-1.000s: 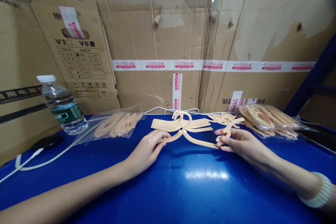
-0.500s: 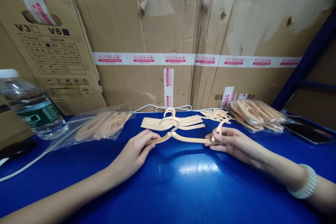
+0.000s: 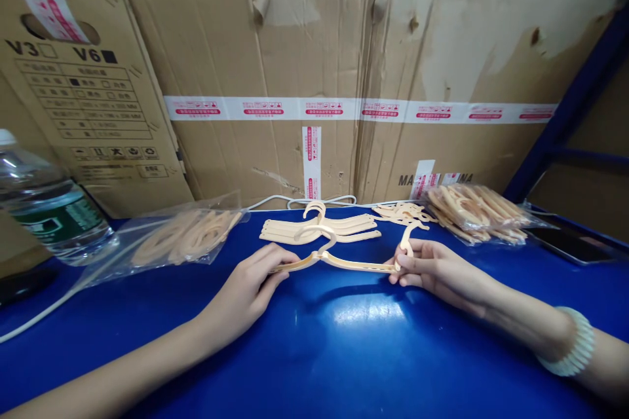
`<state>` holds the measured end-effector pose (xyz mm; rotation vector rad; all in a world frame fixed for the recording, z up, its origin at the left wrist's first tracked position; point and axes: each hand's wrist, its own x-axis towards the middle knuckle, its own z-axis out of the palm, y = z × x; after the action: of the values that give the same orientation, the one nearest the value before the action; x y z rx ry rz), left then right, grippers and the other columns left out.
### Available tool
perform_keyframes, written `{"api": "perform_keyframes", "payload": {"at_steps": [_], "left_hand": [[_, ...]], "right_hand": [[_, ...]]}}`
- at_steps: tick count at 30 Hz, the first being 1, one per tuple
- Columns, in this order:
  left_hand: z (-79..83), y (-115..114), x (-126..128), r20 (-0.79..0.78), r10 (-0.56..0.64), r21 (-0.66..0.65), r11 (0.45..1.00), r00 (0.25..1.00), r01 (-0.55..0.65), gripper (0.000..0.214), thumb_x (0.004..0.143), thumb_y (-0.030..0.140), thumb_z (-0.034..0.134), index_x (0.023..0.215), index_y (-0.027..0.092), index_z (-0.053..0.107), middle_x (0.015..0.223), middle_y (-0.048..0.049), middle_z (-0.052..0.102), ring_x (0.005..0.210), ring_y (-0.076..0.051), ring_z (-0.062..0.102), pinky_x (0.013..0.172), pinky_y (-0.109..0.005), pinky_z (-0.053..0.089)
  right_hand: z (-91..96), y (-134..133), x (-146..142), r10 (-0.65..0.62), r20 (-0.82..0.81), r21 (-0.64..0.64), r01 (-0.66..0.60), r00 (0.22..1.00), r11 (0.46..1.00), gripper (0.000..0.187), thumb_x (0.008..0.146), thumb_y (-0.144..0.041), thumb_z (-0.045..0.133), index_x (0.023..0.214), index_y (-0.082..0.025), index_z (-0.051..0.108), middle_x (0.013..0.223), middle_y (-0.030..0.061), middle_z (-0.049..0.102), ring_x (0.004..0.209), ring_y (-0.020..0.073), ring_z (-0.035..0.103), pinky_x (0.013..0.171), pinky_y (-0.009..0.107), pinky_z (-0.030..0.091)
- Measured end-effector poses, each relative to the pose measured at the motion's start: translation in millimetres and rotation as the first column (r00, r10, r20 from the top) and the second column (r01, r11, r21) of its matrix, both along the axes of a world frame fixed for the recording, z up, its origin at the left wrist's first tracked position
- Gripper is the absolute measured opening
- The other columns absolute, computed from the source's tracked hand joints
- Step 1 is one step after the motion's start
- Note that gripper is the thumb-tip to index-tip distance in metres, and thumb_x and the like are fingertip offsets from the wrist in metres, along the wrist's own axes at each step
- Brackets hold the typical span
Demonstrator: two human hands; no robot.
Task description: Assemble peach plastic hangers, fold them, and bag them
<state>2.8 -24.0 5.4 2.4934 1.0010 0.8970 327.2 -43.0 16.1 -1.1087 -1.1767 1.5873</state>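
Note:
A cream plastic clothes hanger (image 3: 361, 265) is held above the blue table, its hook up and its two arms spread. My left hand (image 3: 260, 278) is closed around the end of its left arm. At the end of its right arm, my right hand (image 3: 427, 268) pinches a small curved cream piece (image 3: 407, 239) against the hanger; whether the two are joined is hidden by the fingers. Just behind lie several similar hangers (image 3: 319, 228), stacked with their hooks together. More small curved pieces (image 3: 403, 212) lie in a loose pile behind my right hand.
Clear bags of cream parts lie at the left (image 3: 189, 236) and right (image 3: 472, 209). A water bottle (image 3: 54, 209) stands far left by a dark object (image 3: 24, 285). A phone (image 3: 572, 242) lies at right. Cardboard (image 3: 275, 163) backs the blue table (image 3: 314, 366); a white cable (image 3: 44, 321) crosses it.
The view has shifted slightly, so the background sits a little further left. The hanger's right arm has tilted slightly, showing its slotted side. Both hands keep their hold.

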Motion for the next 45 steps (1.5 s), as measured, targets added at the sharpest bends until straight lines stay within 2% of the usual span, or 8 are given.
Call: {"api": "perform_keyframes", "payload": {"at_steps": [23, 27, 31, 35, 38, 41, 43, 45], "left_hand": [[1.6, -3, 3, 0.008, -0.047, 0.0, 0.999, 0.999, 0.047, 0.023, 0.097, 0.013, 0.043, 0.113, 0.021, 0.059, 0.104, -0.0049, 0.064, 0.095, -0.018, 0.061, 0.084, -0.031, 0.048], [2.9, -5, 4, 0.047, -0.01, -0.022, 1.0, 0.999, 0.011, 0.026, 0.097, 0.016, 0.044, 0.118, 0.022, 0.058, 0.106, -0.0054, 0.064, 0.096, -0.018, 0.062, 0.086, -0.033, 0.051], [4.0, -5, 5, 0.12, 0.031, -0.08, 0.997, 0.992, -0.022, 0.024, 0.095, 0.018, 0.046, 0.115, 0.021, 0.058, 0.108, -0.0062, 0.061, 0.096, -0.017, 0.061, 0.083, -0.031, 0.053], [8.4, -2, 2, 0.071, 0.024, 0.01, 1.0, 0.997, -0.025, 0.022, 0.093, 0.014, 0.046, 0.108, 0.02, 0.061, 0.109, -0.0065, 0.061, 0.104, -0.019, 0.058, 0.092, -0.034, 0.048], [12.0, 0, -1, 0.025, 0.022, 0.074, 0.997, 0.999, -0.024, 0.018, 0.091, 0.014, 0.05, 0.102, 0.019, 0.063, 0.103, -0.0057, 0.062, 0.099, -0.019, 0.059, 0.088, -0.034, 0.047], [11.9, 2, -6, -0.027, -0.004, 0.117, 0.993, 1.0, 0.007, 0.018, 0.09, 0.012, 0.051, 0.101, 0.018, 0.063, 0.099, -0.005, 0.061, 0.091, -0.018, 0.059, 0.082, -0.031, 0.046], [9.7, 4, -9, -0.084, -0.052, 0.126, 0.99, 0.995, 0.062, 0.02, 0.09, 0.01, 0.05, 0.104, 0.017, 0.062, 0.098, -0.0052, 0.061, 0.088, -0.017, 0.059, 0.078, -0.029, 0.046], [7.1, 6, -11, -0.138, -0.105, 0.133, 0.983, 0.985, 0.124, 0.02, 0.091, 0.01, 0.05, 0.106, 0.017, 0.062, 0.098, -0.0058, 0.062, 0.088, -0.017, 0.058, 0.078, -0.03, 0.046]], "right_hand": [[-12.1, -3, -10, -0.266, 0.221, 0.263, 0.205, 0.938, 0.943, 0.048, 0.056, -0.06, 0.082, 0.067, -0.02, 0.056, 0.055, 0.0024, 0.066, 0.051, 0.0146, 0.056, 0.056, 0.03, 0.045], [-9.4, -5, -11, -0.244, 0.123, 0.278, 0.202, 0.962, 0.939, 0.041, 0.063, -0.051, 0.082, 0.07, -0.019, 0.058, 0.06, 0.0016, 0.066, 0.056, 0.0144, 0.058, 0.059, 0.029, 0.047], [-3.9, -3, -7, -0.248, -0.03, 0.266, 0.247, 0.968, 0.932, 0.038, 0.065, -0.042, 0.084, 0.09, -0.021, 0.066, 0.074, 0.0009, 0.065, 0.069, 0.0158, 0.061, 0.06, 0.027, 0.05], [1.3, 8, 11, -0.267, -0.11, 0.236, 0.286, 0.957, 0.929, 0.029, 0.065, -0.038, 0.085, 0.082, -0.018, 0.073, 0.082, 0.0045, 0.065, 0.066, 0.0126, 0.055, 0.054, 0.023, 0.048], [6.6, 18, 34, -0.235, -0.036, 0.261, 0.236, 0.971, 0.936, 0.029, 0.064, -0.038, 0.086, 0.084, -0.019, 0.076, 0.077, 0.0048, 0.067, 0.064, 0.0132, 0.056, 0.055, 0.024, 0.049], [14.4, 24, 56, -0.145, 0.261, 0.339, 0.05, 0.954, 0.939, 0.031, 0.065, -0.042, 0.084, 0.083, -0.018, 0.077, 0.073, 0.0061, 0.07, 0.065, 0.0165, 0.061, 0.061, 0.028, 0.051], [19.2, 26, 67, -0.064, 0.501, 0.374, -0.149, 0.863, 0.915, 0.03, 0.067, -0.044, 0.082, 0.081, -0.017, 0.077, 0.077, 0.0081, 0.073, 0.07, 0.0198, 0.064, 0.068, 0.031, 0.052], [21.6, 28, 72, -0.018, 0.653, 0.379, -0.306, 0.757, 0.873, 0.031, 0.07, -0.046, 0.079, 0.08, -0.017, 0.076, 0.081, 0.0087, 0.074, 0.076, 0.0227, 0.066, 0.073, 0.034, 0.051]]}}
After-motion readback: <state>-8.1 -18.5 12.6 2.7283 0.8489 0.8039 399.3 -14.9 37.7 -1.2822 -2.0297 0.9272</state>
